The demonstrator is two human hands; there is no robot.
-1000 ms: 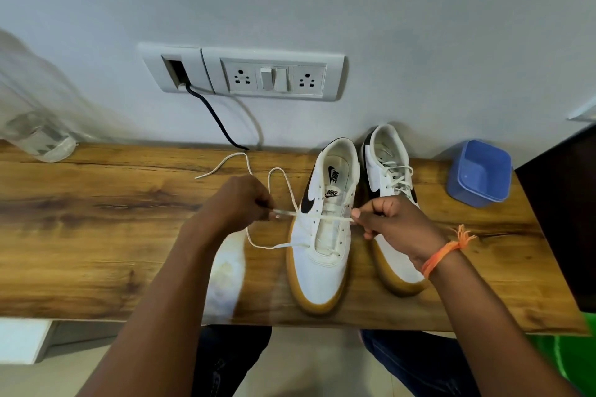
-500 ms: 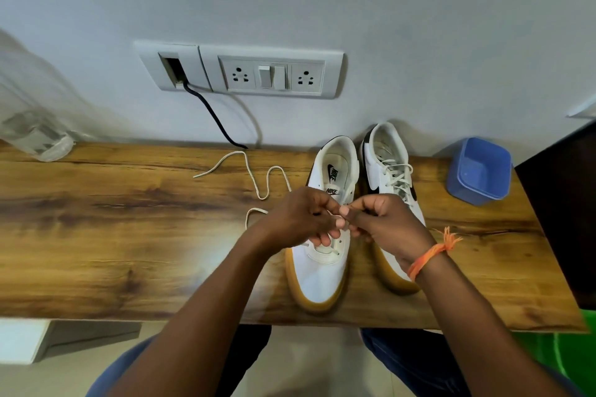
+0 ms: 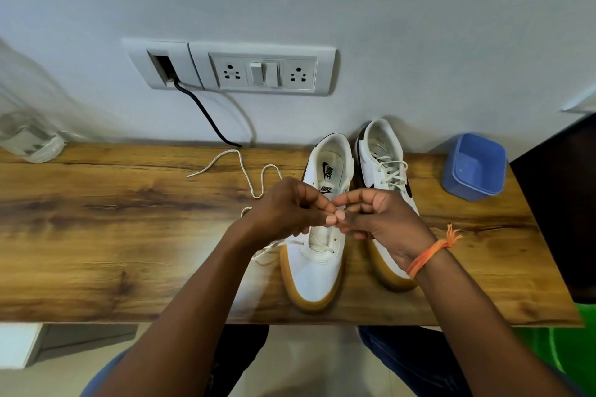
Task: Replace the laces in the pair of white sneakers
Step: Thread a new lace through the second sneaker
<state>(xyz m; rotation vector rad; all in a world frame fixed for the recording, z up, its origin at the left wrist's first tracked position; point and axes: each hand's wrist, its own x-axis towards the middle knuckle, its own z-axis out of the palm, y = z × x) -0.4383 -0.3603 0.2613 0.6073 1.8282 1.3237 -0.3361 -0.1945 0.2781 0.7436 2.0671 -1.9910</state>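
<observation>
The slack lace (image 3: 258, 184) lies left on the table (image 3: 96, 235). Your left hand (image 3: 283, 206) has swung in to meet your right hand (image 3: 383, 216) over the near sneaker (image 3: 314, 261), both pinching lace, seemingly ready for the next eyelet.

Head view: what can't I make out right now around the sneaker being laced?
- Lace tip: head view, hidden between the left hand and right hand; which hand pinches it is unclear.
- Upper eyelets of the left sneaker: covered by both hands.
- Toe of the right sneaker: behind the right wrist.
- Clear object at the left edge: blurred, cut off.
</observation>
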